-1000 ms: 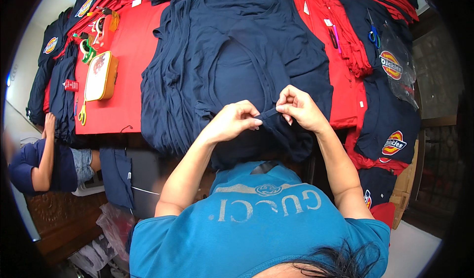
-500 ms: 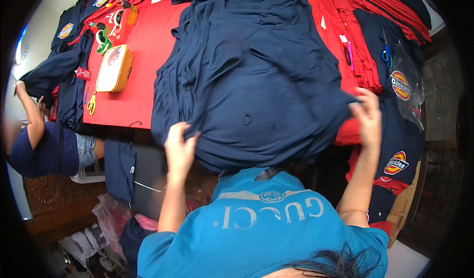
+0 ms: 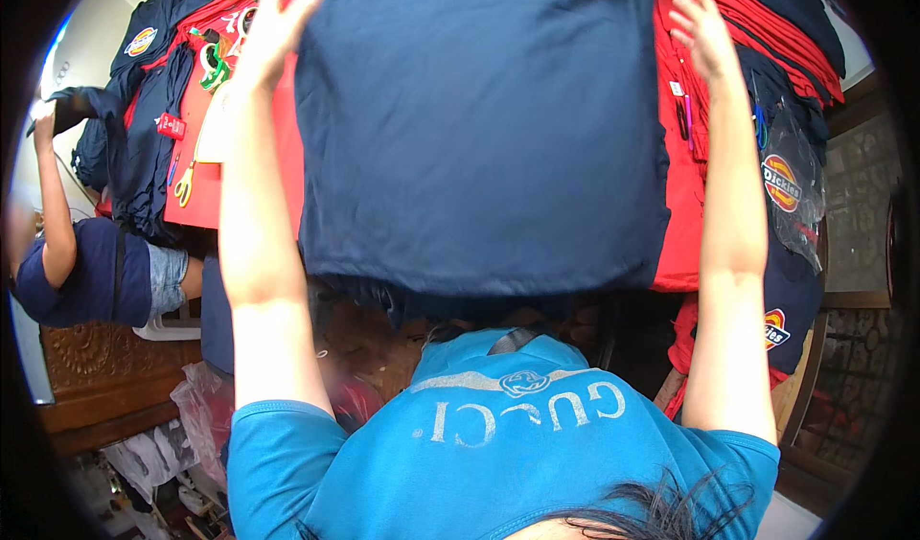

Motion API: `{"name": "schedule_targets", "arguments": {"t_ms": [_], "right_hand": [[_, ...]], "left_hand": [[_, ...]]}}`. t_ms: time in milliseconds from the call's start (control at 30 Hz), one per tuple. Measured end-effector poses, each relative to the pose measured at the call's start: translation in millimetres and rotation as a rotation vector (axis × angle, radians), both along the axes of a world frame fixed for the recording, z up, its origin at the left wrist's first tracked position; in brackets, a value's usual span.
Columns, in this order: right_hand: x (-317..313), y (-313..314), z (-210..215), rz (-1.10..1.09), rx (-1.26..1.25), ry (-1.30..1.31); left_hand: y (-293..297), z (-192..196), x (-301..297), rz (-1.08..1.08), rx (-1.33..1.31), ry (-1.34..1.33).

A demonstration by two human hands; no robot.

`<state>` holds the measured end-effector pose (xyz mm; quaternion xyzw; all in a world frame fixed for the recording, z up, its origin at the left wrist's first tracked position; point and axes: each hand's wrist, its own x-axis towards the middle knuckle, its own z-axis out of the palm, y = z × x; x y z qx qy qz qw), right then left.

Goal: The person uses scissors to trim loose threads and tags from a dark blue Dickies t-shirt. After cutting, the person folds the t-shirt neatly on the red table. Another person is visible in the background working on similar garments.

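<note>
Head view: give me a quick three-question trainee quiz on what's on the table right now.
1. True or false: the navy garment lies spread flat between the left hand and the right hand.
2. What colour is the table covering beside the garment? A) red B) green C) white
3. Which tool with yellow handles lies on the person's left side of the table?

Key: 1 true; 2 A; 3 the scissors.
</note>
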<state>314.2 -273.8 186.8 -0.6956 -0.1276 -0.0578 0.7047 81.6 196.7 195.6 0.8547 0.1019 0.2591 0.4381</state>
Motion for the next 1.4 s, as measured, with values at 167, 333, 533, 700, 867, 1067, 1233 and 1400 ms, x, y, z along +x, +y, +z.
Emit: {"name": "schedule_targets", "arguments": {"t_ms": [167,333,533,700,867,1067,1233,1400], "right_hand": [[-165,-4,-99,0.298,-0.944,-0.257],[-250,-49,-172,0.054,-0.925,-0.279],[-213,-40,-179,-0.145,-0.937,-0.357],[-172,-76,-144,0.04,-0.753,-0.187],[-137,-95,-122,0.322,-0.09,0.337],[-108,-89,-189,0.103,-0.628,0.335],[-160,-47,-146,-0.318,-1.137,-0.307],[-210,54,-118,0.171,-0.811,-0.585]], "left_hand": [[-70,-124,-84,0.044,0.507,0.6],[-23,-207,-185,0.162,0.098,0.249],[-13,-190,-169,0.157,0.253,0.169],[22,-137,-175,0.044,-0.115,0.179],[73,-135,-199,-0.079,-0.51,0.267],[72,-172,-167,-0.062,-0.445,0.535],[60,-157,-171,-0.03,-0.491,0.48],[40,-133,-155,-0.108,-0.331,0.518]]}}
